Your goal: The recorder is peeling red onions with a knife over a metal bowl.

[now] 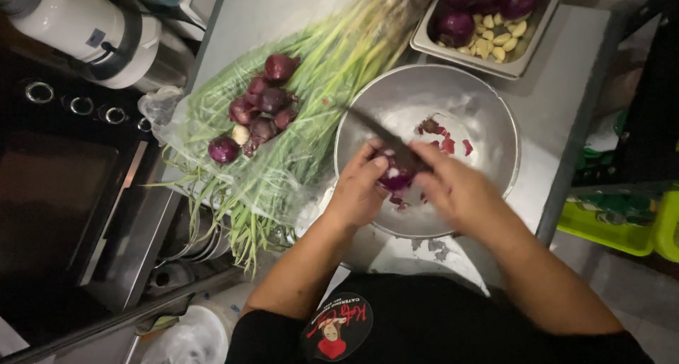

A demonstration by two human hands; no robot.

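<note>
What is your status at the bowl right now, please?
Left hand gripping a purple onion. Right hand holding a knife against it, over the metal bowl. Peel scraps in the bowl; nothing in the way.

Clear plastic bag (233, 152) left of centre — spread flat under the greens, crumpled at its left edge. Small square grey-blue label (95, 37) on the white appliance, upper left. Round black badge (338, 327) on my shirt, bottom centre — red and white graphics. No screens.
</note>
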